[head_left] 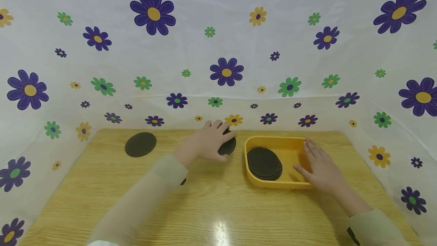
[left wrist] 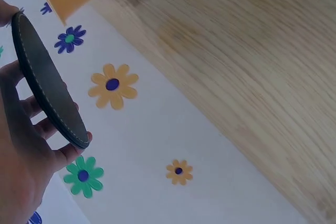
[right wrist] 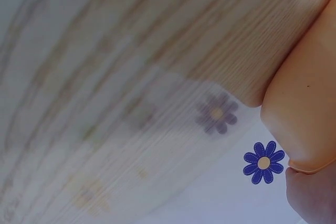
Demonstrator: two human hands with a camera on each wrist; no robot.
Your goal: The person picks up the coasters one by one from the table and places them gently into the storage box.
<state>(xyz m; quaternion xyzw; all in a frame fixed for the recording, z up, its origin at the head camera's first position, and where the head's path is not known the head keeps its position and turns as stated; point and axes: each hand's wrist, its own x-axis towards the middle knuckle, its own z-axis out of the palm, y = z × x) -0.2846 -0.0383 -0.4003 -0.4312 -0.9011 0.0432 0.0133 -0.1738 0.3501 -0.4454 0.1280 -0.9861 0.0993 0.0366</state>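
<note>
My left hand grips a round black coaster by its edges, left of the yellow tray. In the left wrist view this coaster is tilted up, with pale stitching along its rim and fingers spread around it. Inside the tray, several similar coasters lie stacked at the left end. My right hand rests on the tray's right side, fingers straight along the wall and thumb reaching over the inside. The right wrist view has the tray's outer wall at its right edge.
Another black coaster lies flat at the back left of the wooden table. A flower-patterned white cloth hangs behind the table and along both sides.
</note>
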